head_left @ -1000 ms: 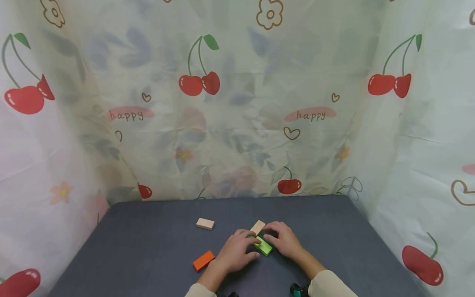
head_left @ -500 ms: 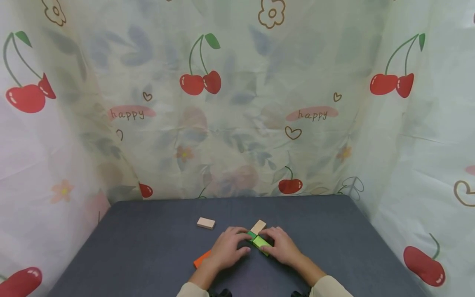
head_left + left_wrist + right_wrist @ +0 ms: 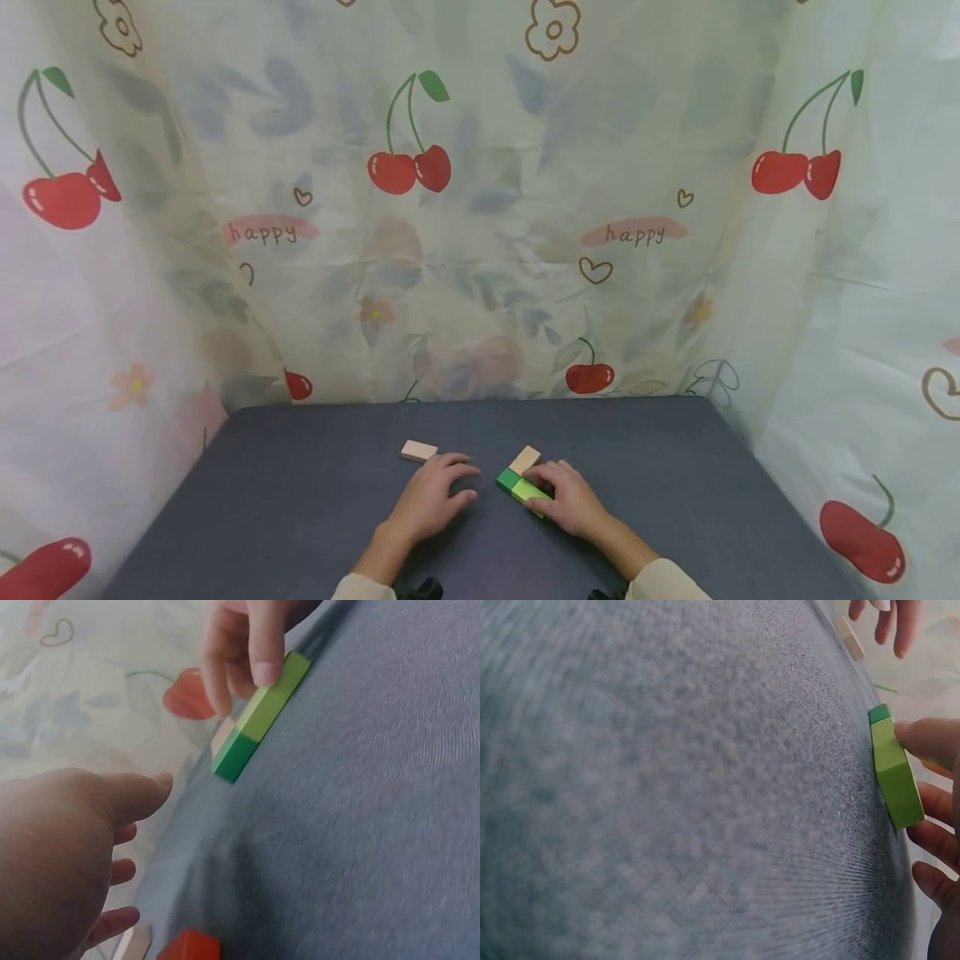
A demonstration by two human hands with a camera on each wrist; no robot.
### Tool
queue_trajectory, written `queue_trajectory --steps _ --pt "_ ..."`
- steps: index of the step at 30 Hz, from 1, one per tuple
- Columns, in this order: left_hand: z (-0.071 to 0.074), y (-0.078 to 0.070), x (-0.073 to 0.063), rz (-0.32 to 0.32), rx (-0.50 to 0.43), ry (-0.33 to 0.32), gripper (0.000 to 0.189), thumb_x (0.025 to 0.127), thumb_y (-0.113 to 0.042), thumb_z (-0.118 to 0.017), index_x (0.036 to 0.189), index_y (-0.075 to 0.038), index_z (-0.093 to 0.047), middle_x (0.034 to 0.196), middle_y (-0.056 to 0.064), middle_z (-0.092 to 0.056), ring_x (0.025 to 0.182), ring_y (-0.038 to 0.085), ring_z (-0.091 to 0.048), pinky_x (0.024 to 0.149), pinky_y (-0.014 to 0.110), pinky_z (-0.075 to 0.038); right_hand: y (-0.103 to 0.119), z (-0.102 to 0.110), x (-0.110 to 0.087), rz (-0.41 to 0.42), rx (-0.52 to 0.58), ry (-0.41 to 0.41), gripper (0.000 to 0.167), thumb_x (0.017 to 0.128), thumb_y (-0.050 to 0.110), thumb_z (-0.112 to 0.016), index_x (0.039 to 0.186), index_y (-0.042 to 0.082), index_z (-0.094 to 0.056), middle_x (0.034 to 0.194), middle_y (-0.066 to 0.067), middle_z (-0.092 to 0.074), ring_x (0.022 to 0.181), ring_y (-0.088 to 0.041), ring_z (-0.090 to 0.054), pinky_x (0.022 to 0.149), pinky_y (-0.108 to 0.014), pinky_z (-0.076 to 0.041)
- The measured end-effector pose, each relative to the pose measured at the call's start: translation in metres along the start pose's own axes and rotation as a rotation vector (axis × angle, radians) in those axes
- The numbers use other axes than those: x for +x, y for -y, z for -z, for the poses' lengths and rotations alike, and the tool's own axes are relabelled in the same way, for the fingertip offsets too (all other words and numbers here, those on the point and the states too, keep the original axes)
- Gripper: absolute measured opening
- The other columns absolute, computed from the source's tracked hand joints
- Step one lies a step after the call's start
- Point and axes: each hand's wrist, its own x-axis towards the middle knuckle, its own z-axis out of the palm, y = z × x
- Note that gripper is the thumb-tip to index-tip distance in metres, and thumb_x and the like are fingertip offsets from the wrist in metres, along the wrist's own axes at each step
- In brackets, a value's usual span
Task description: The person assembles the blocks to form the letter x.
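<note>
My right hand [image 3: 576, 502] holds a light green block [image 3: 528, 493] between thumb and fingers, on the table. A dark green block [image 3: 507, 480] meets its far left end. Against them a plain wooden block [image 3: 525, 459] lies at an angle. To the left, my left hand [image 3: 427, 498] hovers with relaxed fingers and nothing in its grasp. Just behind its fingertips is another wooden block [image 3: 417, 450]. An orange-red block [image 3: 193, 946] shows at the bottom of the left wrist view; the left hand and forearm hide it in the head view.
The dark grey tabletop [image 3: 300, 500] spreads around the hands. A printed curtain [image 3: 465, 250] with cherries and flowers hangs behind the table and along both sides.
My left hand has drawn away from the green blocks toward the left, covering the orange-red block. My right hand has closed in on the light green block, which now lines up with the dark green one.
</note>
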Motion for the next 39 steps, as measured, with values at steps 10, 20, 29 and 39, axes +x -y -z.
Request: queue_trajectory --steps 10,20,29,39 --pt "0.012 0.015 -0.013 0.057 0.024 -0.006 0.031 0.09 -0.029 -0.07 0.12 -0.02 -0.07 0.13 0.001 -0.057 0.124 0.028 -0.049 0.099 0.052 -0.039 0.002 -0.001 0.004 0.109 -0.046 -0.102 0.026 0.083 0.024 -0.077 0.107 0.017 -0.072 0.097 0.006 -0.064 0.09 -0.01 -0.05 0.079 -0.038 -0.043" --pt "0.024 0.029 -0.026 0.071 0.046 -0.006 0.031 0.089 -0.03 -0.072 0.119 -0.02 -0.071 0.129 0.003 -0.058 0.118 0.027 -0.053 0.096 0.053 -0.041 0.006 0.001 0.013 0.144 -0.065 -0.074 0.022 0.089 0.021 -0.072 0.111 0.018 -0.073 0.114 0.003 -0.065 0.111 -0.019 -0.052 0.09 -0.053 -0.038" --pt "0.032 0.036 -0.035 0.086 0.052 0.015 0.031 0.089 -0.027 -0.071 0.119 -0.017 -0.07 0.13 0.006 -0.058 0.117 0.029 -0.052 0.095 0.055 -0.041 0.004 -0.003 0.016 0.133 -0.099 -0.003 0.025 0.093 0.025 -0.068 0.116 0.017 -0.071 0.118 0.004 -0.064 0.117 -0.022 -0.051 0.095 -0.055 -0.037" --pt "0.037 0.042 -0.044 0.148 0.071 0.045 0.031 0.089 -0.031 -0.071 0.117 -0.018 -0.071 0.126 0.003 -0.059 0.116 0.028 -0.053 0.096 0.053 -0.041 0.007 -0.005 0.016 0.153 -0.119 -0.003 0.026 0.093 0.027 -0.068 0.116 0.016 -0.071 0.12 0.001 -0.064 0.118 -0.023 -0.051 0.095 -0.055 -0.037"
